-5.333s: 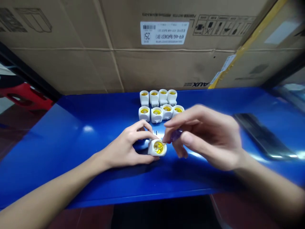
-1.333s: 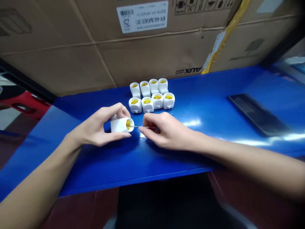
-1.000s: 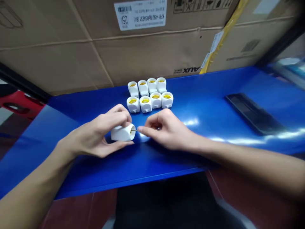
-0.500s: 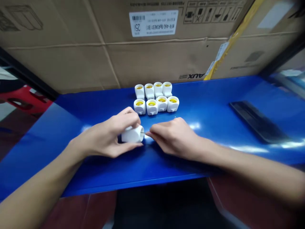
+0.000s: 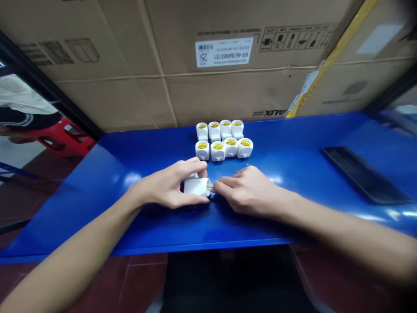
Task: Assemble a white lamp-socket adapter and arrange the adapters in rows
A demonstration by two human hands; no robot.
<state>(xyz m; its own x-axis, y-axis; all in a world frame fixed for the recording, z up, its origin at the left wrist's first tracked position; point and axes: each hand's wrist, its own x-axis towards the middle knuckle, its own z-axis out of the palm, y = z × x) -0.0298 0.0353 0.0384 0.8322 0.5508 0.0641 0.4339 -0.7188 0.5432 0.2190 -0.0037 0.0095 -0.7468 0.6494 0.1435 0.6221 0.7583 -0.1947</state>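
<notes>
My left hand (image 5: 177,184) grips a white lamp socket (image 5: 196,187) lying on its side, thumb below and fingers above, its open end facing right. My right hand (image 5: 249,189) is closed in a pinch at that opening. A thin metal rod (image 5: 210,187) runs from its fingertips into the socket's mouth; the rest of it is hidden. Behind the hands stand several more white lamp sockets (image 5: 217,151) in two rows, upright, with yellow insides showing.
The blue tabletop (image 5: 156,234) carries a flat black tray-like object (image 5: 365,174) at the right. A large cardboard box (image 5: 221,93) rises along the back edge. At the far left are a red stool (image 5: 67,139) and part of a person (image 5: 24,102).
The camera view has shifted, so everything sits further right and a little lower. Both hands keep their hold; more of the metal rod shows between the right fingertips and the socket.
</notes>
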